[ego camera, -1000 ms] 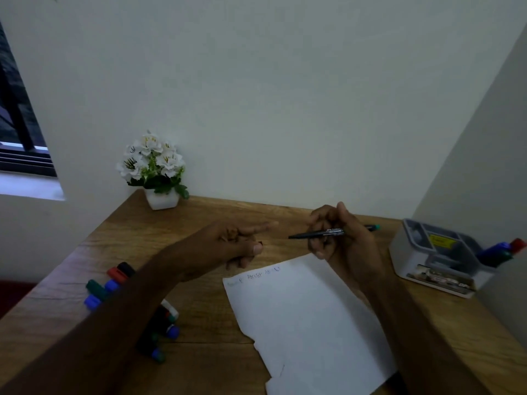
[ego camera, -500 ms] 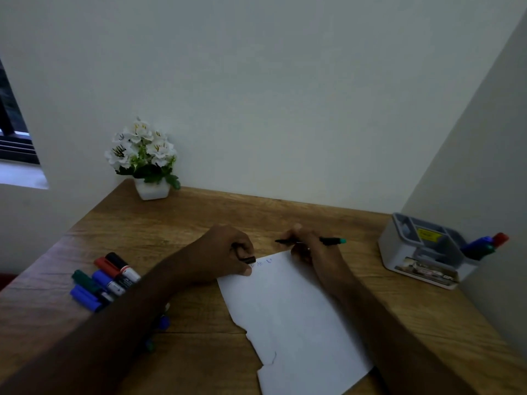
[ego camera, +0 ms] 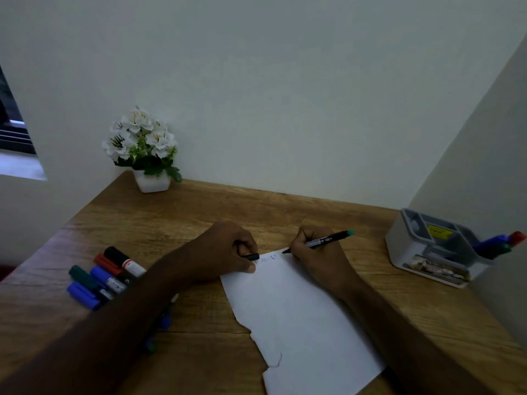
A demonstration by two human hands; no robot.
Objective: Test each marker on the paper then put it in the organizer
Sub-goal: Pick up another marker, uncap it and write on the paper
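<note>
Marker [ego camera: 328, 240] gripped in our right hand [ego camera: 316, 255], tip on paper [ego camera: 299, 323]; left hand [ego camera: 225, 252] pinches cap [ego camera: 252, 256]. Few sit in organizer [ego camera: 433, 249]; pile [ego camera: 105, 277] remains.

A slim black marker [ego camera: 322, 241] with a teal end is tilted, its tip touching the top edge of the white paper [ego camera: 299, 317]; its black cap [ego camera: 252, 256] is held just left.

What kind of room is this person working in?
Probably a small home or office desk nook: a wooden desk set into a corner of plain walls, a potted white flower at the back, and a desk organizer holding markers.
</note>
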